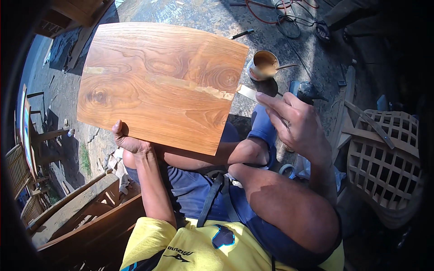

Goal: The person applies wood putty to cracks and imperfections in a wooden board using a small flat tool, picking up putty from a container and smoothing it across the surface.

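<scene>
A brown wooden panel (153,113) with swirling grain rests tilted above my lap. My left hand (131,140) grips its near edge, thumb on top and the other fingers hidden beneath. Light tan filler (210,91) lies in a strip across the panel's right half, and a paler patch (94,70) shows near its left edge. In my right hand (294,119) is a pale flat putty knife (248,93), its filler-smeared tip at the panel's right edge. Just beyond that edge stands an open can (265,65) of tan paste with a stick or spoon handle leaning out.
A dark power tool (307,91) lies right of the can. Red and black cables (285,18) coil at the back, near another person's foot (323,31). A slatted wooden lattice piece (384,153) stands at right. Wooden furniture parts (86,207) lie at lower left. A dark marker-like stick (242,34) lies behind the panel.
</scene>
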`<act>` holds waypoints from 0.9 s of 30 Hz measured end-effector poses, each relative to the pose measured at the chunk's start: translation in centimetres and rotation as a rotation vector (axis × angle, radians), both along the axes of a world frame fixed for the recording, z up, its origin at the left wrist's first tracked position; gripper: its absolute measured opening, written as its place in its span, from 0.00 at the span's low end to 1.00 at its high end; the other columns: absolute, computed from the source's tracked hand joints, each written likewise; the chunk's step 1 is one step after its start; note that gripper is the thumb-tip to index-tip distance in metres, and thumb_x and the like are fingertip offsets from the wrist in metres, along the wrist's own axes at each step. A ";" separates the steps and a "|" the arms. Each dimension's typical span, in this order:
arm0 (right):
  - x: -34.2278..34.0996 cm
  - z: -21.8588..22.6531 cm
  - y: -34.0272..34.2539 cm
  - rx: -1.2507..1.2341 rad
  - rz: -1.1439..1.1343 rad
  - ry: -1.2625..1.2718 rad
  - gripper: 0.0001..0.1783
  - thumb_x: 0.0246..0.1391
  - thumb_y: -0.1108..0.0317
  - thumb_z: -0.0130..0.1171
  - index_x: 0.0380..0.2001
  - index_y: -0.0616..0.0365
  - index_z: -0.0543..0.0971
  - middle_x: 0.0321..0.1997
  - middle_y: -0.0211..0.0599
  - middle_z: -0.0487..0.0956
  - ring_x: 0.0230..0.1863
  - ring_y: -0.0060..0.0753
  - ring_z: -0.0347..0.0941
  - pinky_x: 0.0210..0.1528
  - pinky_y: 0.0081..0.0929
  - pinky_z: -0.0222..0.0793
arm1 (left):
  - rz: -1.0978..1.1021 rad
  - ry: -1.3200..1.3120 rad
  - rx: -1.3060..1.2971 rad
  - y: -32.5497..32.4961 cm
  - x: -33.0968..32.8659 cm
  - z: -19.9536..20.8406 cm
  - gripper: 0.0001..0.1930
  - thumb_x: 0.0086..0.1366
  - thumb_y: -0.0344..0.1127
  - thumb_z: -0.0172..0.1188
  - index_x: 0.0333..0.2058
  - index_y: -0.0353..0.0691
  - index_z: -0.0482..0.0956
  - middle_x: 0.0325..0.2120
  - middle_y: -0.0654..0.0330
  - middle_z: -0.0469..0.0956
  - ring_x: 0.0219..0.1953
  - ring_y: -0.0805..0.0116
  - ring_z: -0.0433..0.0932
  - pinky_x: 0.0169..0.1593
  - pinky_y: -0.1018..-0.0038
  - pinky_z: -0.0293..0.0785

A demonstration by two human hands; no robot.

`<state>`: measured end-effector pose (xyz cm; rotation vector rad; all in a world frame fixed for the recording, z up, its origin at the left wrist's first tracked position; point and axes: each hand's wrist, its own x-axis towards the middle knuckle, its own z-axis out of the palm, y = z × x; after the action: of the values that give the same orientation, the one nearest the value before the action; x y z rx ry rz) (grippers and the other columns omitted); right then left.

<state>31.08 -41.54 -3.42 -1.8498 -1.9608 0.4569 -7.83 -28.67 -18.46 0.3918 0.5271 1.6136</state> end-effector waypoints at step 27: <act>1.1 -1.1 0.1 -0.053 0.098 -0.126 0.20 0.59 0.66 0.65 0.56 0.46 0.81 0.30 0.44 0.76 0.32 0.48 0.82 0.34 0.44 0.79 | 0.036 -0.048 -0.023 -0.1 -0.4 -1.2 0.29 0.59 0.37 0.60 0.59 0.34 0.73 0.54 0.51 0.79 0.58 0.50 0.77 0.64 0.53 0.72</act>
<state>32.23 -41.40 -4.56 -1.8619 -2.1499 0.4347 -8.18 -28.80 -19.67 0.3272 0.5187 1.6459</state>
